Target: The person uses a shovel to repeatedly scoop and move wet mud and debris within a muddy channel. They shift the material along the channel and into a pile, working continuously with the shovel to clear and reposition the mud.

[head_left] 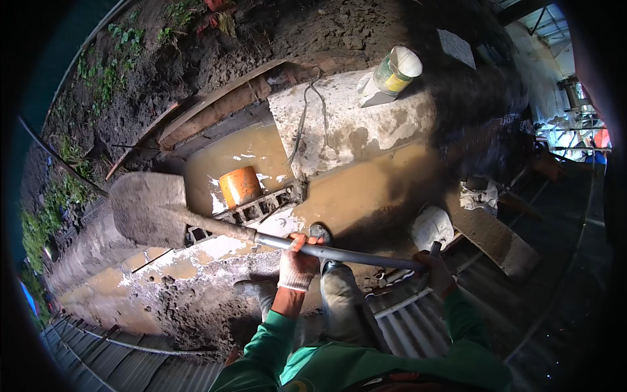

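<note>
I hold a long-handled shovel (215, 225) level across a muddy trench. My left hand (298, 261), in a white glove with orange fingertips, grips the grey metal shaft near its middle. At the handle's end, my right hand (434, 268) closes around the grip. The muddy blade (147, 208) points left, raised above the brown water (339, 196). An orange pipe stub (240, 186) stands in the water by a hollow brick (258, 208). My legs and boots (320, 232) stand at the water's edge.
A concrete slab (346, 124) bears a plastic bucket (398, 70) and a loose wire (302, 124). Dark soil banks rise behind. Corrugated metal sheets (117, 359) lie at the lower left and right. A wooden plank (493, 238) and a pale sack (432, 227) lie at the right.
</note>
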A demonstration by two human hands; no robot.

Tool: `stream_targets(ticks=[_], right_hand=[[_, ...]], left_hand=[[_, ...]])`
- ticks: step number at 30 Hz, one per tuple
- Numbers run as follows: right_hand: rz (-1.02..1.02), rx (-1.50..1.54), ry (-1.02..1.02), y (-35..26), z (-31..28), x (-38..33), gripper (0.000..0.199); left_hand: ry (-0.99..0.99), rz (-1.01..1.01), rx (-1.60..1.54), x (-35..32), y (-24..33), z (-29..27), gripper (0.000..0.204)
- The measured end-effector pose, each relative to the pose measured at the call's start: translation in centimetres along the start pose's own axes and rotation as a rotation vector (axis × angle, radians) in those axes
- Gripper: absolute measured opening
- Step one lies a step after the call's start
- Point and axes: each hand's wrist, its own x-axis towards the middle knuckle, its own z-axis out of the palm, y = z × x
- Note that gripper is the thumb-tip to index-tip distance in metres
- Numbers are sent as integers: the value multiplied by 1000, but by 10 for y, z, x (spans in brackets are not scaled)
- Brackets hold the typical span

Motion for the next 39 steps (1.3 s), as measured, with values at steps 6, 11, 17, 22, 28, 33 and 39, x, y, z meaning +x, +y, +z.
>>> stream_targets(ticks=[6,11,17,22,28,33,39], right_hand=[[175,-228,-185,14,152,-46,26],[32,-485,-165,49,277,-95,20],[-436,-813,-458,121,407,-148,26],[-846,-1212,-672,199,558,-244,18],[-1519,-1819,-1381,323,744,-359,26],[-1334,-2259,-1927,411,822,-408,27],[-1091,-2318,-2117,445,895,-441,26]], left_hand=[[677,186,-172,-50,91,-170,24],[500,346,-427,-98,140,-253,31],[532,426,-602,-162,225,-289,16],[467,555,-788,-249,323,-321,10],[314,566,-777,-385,407,-411,20],[328,477,-917,-462,436,-474,22],[397,539,-891,-508,493,-479,27]])
